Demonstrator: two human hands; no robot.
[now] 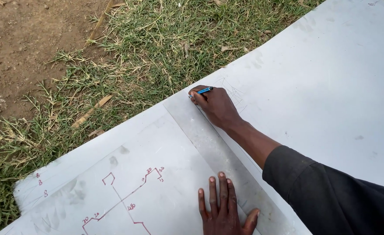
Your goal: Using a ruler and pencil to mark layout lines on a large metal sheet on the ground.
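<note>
Right hand (216, 104) grips a blue pen (204, 91) at twelve o'clock; left hand (222, 209) lies flat, open, pinning the straightedge (213, 148). Any slip could skew the line across the metal sheet (322, 87).

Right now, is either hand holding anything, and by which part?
Right hand grips a blue pen around its barrel. Left hand holds nothing, pressed flat on the straightedge.

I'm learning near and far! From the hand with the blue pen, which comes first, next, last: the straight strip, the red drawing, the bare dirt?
From the right hand:
1. Straight strip, right beside the hand.
2. Red drawing, lower left on the sheet.
3. Bare dirt, top left, beyond the grass.
</note>
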